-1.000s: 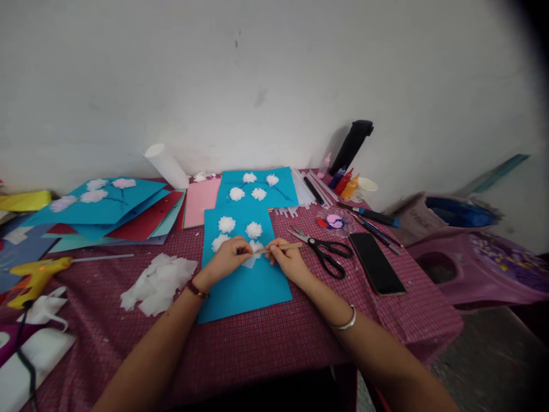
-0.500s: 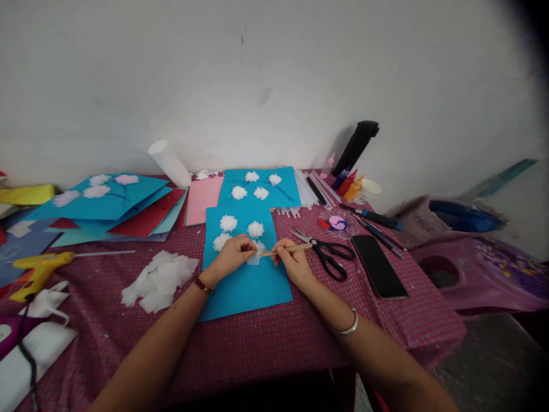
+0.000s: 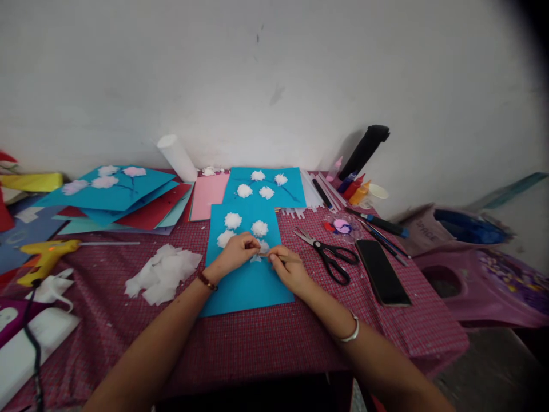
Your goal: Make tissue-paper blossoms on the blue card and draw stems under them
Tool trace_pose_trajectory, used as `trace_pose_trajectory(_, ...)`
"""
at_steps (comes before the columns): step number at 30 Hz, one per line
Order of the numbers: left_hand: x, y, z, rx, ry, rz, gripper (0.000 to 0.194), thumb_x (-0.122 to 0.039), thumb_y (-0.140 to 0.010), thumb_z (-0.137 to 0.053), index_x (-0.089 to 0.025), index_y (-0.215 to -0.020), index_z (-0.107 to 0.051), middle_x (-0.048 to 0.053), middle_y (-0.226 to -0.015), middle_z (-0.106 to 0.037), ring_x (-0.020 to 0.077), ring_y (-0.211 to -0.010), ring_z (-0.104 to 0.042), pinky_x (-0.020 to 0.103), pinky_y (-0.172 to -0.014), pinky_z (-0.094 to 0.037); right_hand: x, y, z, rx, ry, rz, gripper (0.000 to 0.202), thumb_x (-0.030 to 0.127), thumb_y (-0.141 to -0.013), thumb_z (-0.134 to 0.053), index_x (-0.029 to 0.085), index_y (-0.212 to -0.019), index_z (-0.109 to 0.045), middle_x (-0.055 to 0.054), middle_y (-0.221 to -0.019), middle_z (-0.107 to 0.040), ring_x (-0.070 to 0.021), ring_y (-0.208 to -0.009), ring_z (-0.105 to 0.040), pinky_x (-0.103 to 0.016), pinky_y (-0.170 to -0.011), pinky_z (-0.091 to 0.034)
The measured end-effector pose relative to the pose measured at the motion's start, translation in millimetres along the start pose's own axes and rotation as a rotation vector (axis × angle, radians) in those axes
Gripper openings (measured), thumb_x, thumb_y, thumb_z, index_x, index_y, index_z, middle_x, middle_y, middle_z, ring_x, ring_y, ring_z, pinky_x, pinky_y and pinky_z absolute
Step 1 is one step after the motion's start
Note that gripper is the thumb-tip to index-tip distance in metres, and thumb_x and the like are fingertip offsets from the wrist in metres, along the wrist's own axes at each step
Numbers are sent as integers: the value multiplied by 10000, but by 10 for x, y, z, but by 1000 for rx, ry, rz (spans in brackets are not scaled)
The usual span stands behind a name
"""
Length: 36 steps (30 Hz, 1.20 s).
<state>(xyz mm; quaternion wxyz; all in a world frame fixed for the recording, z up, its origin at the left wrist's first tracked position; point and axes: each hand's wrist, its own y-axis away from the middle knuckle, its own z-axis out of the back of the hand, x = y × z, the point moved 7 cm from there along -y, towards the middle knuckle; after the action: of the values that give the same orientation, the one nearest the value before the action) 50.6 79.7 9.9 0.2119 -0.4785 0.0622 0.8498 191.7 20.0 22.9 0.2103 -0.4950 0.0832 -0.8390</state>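
My left hand (image 3: 238, 254) is closed in a pinch at a small square of white tissue paper (image 3: 256, 258). My right hand (image 3: 288, 269) grips a thin wooden stick (image 3: 292, 260), its tip meeting the tissue between the two hands. Both hands are over a blue sheet of paper (image 3: 253, 292) that bears fluffy white tissue flowers (image 3: 233, 221); one flower is partly hidden behind my fingers. To the left of my left hand lies a loose pile of white tissue pieces (image 3: 165, 274). Open-bladed black scissors (image 3: 332, 257) rest to the right of my right hand.
Behind is a second blue sheet with white flowers (image 3: 291, 197). At left are stacked coloured papers (image 3: 141, 209) and a yellow glue gun (image 3: 49, 257). A phone (image 3: 381, 272), pens and paint bottles (image 3: 359, 191) lie at right. The wall (image 3: 171, 74) rises behind the table.
The tissue square, flat before, is now bunched at the stick's tip. The stick has turned and more of it is hidden by my right hand. My hands are closer together.
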Motion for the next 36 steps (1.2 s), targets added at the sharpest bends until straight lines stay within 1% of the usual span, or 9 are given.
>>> trace_pose_trajectory(4,34,6,30,-29,47,30,101,-215,-778,-550,-163,-757,-634,10,-757,-606,149,-730,-576,268,-672,-437,108,34,-68,82,161,101,193,208,-945,-387,201,-935,-579,-51,-887,-611,-169,-798,-591,-276,-732,-455)
trace_pose_trajectory(7,45,19,56,-52,72,52,136,-262,-805,-532,-162,-794,-623,15,-772,-618,154,-738,-583,278,-682,-450,174,72,-140,146,311,161,207,193,-957,-369,196,-953,-576,-61,-912,-603,-163,-794,-575,-258,-712,-441)
trace_pose_trajectory(10,25,32,63,-52,78,55,132,-259,-800,-536,-163,-779,-624,12,-762,-609,151,-727,-574,278,-679,-447,218,113,-214,204,482,220,214,186,-959,-373,185,-923,-584,-63,-879,-584,-165,-763,-536,-253,-664,-410)
trace_pose_trajectory(15,-18,61,70,5,88,45,101,-231,-760,-573,-160,-795,-635,1,-731,-585,133,-666,-544,256,-610,-425,220,170,-301,299,657,263,114,184,-908,-472,184,-905,-585,-66,-903,-555,-186,-800,-494,-264,-636,-368)
trace_pose_trajectory(18,-57,85,68,87,105,4,134,-210,-717,-612,-165,-842,-636,-7,-749,-569,124,-676,-537,250,-628,-439,217,187,-316,321,672,261,92,191,-902,-487,194,-909,-579,-62,-922,-545,-186,-817,-488,-266,-647,-361)
trace_pose_trajectory(21,-94,103,56,150,68,-69,202,-160,-681,-626,-174,-882,-635,-3,-804,-553,123,-716,-529,254,-669,-446,211,192,-312,321,646,235,100,188,-909,-471,198,-910,-571,-58,-920,-533,-178,-809,-486,-265,-660,-362)
trace_pose_trajectory(25,-80,110,33,156,15,-117,229,-138,-676,-614,-177,-902,-628,-2,-806,-535,124,-710,-517,254,-662,-440,202,180,-301,306,584,193,127,217,-930,-436,189,-930,-559,-61,-947,-530,-171,-801,-490,-273,-705,-383)
trace_pose_trajectory(32,-49,117,35,135,9,-116,272,-120,-697,-538,-187,-947,-625,1,-813,-539,127,-719,-518,259,-674,-444,179,142,-299,270,518,207,179,216,-948,-400,177,-917,-572,-71,-924,-546,-188,-821,-508,-313,-759,-404)
trace_pose_trajectory(36,-59,116,13,149,-2,-116,266,-138,-685,-585,-191,-940,-638,0,-821,-530,127,-713,-516,249,-656,-436,197,131,-251,247,412,186,182,208,-949,-409,184,-915,-585,-70,-926,-560,-184,-821,-535,-310,-748,-433)
